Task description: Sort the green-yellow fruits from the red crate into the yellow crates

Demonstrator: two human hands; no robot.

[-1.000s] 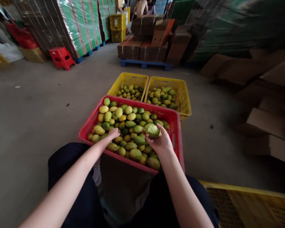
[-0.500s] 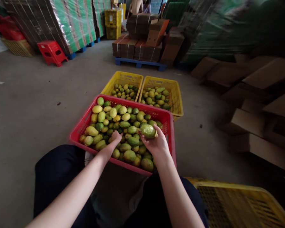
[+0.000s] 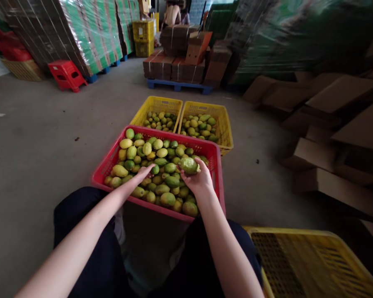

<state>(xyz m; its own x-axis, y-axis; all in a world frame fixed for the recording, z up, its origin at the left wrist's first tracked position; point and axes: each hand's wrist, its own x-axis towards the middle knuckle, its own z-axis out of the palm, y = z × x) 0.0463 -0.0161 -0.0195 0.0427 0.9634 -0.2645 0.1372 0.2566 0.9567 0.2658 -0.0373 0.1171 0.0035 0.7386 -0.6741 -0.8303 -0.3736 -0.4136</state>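
A red crate [image 3: 221, 182] full of green and yellow lemons [image 3: 168, 199] stands in front of my knees. My right hand [image 3: 202, 180] holds a large, lumpy green lemon [image 3: 189, 165] above the crate's right side, fingers curled round it. Over the middle of the pile, my left hand [image 3: 144, 173] has a small, darker green lemon [image 3: 155, 169] at its fingertips. Part of the left fingers is hidden behind the hand itself.
Two yellow crates [image 3: 228, 128] partly filled with lemons adjoin the red crate's far side. Another yellow crate [image 3: 298, 231] is by my right knee. Cardboard boxes [image 3: 317, 153] lie to the right. A red stool [image 3: 67, 75] and a loaded blue pallet [image 3: 177, 86] stand farther off.
My left hand has come up from among the lemons with a small green one at its fingertips. My right hand still holds the large lumpy lemon. The view has shifted slightly.
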